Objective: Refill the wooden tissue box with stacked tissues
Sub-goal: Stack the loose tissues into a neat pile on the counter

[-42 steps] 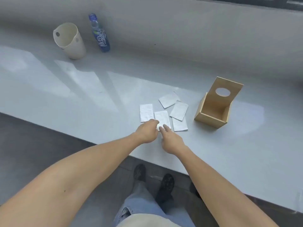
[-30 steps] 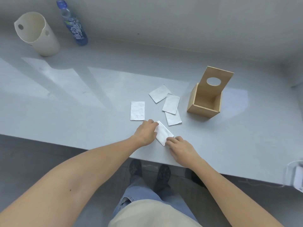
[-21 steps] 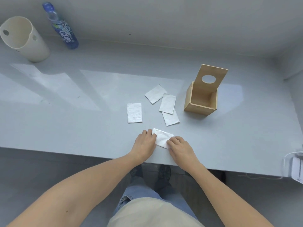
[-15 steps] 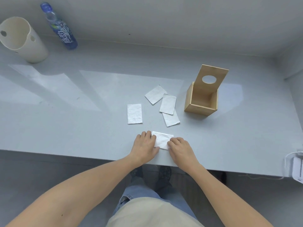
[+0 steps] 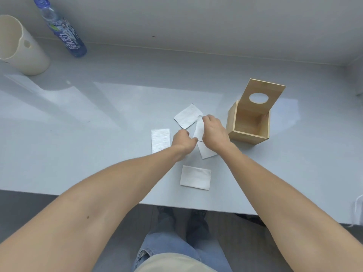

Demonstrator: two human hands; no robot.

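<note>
The wooden tissue box stands open on the grey counter, its lid with a round hole tilted up behind it. Several folded white tissues lie to its left. One tissue lies alone near the counter's front edge. My right hand and my left hand both pinch a middle tissue, lifting it off the counter. Another tissue lies under my hands, one behind them, and one to the left.
A cream plastic cup and a blue water bottle stand at the back left by the wall. The counter's front edge runs just below the near tissue. A white cable shows at the far right edge.
Both hands let go of the tissue they had squared up near the front edge and moved forward to the middle tissue beside the box, which they now pinch.
</note>
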